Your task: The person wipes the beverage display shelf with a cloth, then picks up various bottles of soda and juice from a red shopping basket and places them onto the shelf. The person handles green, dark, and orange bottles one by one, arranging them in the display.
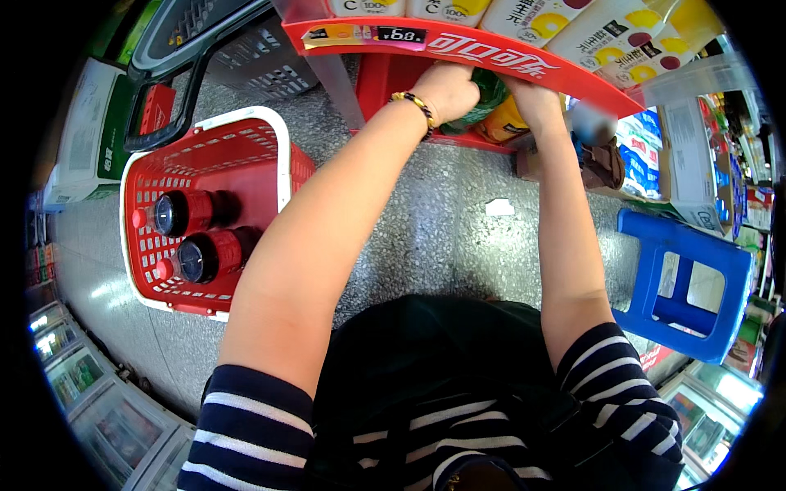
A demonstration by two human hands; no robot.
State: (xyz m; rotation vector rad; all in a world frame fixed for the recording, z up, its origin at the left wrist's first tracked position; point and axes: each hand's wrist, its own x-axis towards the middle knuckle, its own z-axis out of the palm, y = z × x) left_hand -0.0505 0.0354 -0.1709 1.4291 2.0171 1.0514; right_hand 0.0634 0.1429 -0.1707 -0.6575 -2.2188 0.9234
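My left hand (451, 92), with a beaded bracelet at the wrist, reaches into the lower level of a red Coca-Cola display shelf (381, 80). Its fingers are curled at a green plastic bottle (489, 92), which it appears to grip. Just right of that bottle, my right hand (531, 101) goes in beneath the red shelf front (485, 49); its fingertips are hidden there. A bottle of orange drink (503, 123) stands by the green one, below both hands. To my left, a red shopping basket (281, 159) with a white rim holds two dark cola bottles (212, 255) lying on their sides.
Juice bottles (534, 21) fill the upper shelf, above a price tag. A blue plastic stool (651, 270) stands at right, near cartons of packaged goods (681, 153). Grey baskets (258, 58) sit at upper left. A white scrap (500, 207) lies on the speckled floor.
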